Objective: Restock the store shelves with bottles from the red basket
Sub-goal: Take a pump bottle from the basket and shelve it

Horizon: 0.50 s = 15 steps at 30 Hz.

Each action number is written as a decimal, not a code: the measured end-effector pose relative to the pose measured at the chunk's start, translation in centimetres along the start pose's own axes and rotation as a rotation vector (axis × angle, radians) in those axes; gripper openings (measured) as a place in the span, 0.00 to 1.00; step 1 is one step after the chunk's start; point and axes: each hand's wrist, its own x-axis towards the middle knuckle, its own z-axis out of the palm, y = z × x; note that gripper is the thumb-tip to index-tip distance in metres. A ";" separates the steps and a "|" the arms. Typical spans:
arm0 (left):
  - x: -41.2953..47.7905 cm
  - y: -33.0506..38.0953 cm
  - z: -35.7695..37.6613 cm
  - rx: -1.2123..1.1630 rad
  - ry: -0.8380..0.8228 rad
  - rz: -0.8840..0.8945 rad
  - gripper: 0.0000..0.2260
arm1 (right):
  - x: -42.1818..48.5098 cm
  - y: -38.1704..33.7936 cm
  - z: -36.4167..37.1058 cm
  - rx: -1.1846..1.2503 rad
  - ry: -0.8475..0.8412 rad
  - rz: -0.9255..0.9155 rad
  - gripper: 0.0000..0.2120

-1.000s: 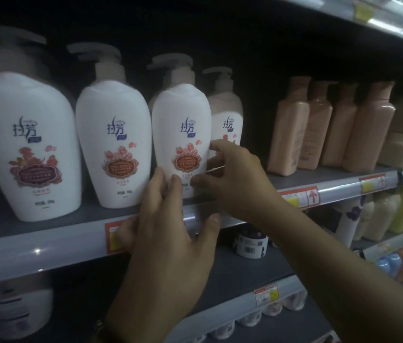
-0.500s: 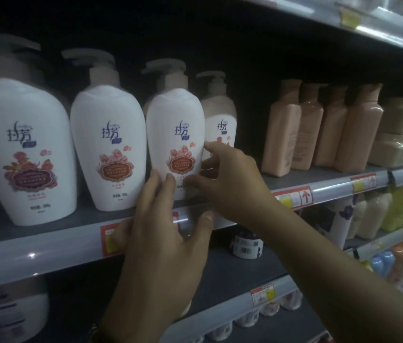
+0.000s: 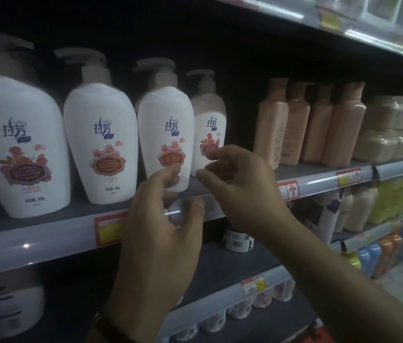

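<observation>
A white pump bottle (image 3: 165,129) is stood upright on the grey shelf (image 3: 47,233), third in a row of four. The left hand (image 3: 161,231) and right hand (image 3: 242,194) are held just before it, fingers loosely curled and nothing gripped; contact with it cannot be told.

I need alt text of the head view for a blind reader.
The left hand and right hand hover, fingers loosely curled, before the third pump bottle in a row of four on a grey shelf. Peach bottles stand farther right.
</observation>
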 end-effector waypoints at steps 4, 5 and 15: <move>-0.3 0.0 0.7 -0.042 -0.040 -0.015 0.19 | -0.9 0.4 -0.8 -0.017 0.009 0.002 0.17; -0.5 0.0 0.9 -0.060 -0.053 -0.025 0.18 | -1.3 0.5 -1.1 -0.021 0.010 0.004 0.16; -2.5 -0.2 4.2 -0.071 -0.193 -0.130 0.11 | -4.9 2.8 -3.5 0.029 -0.001 0.095 0.13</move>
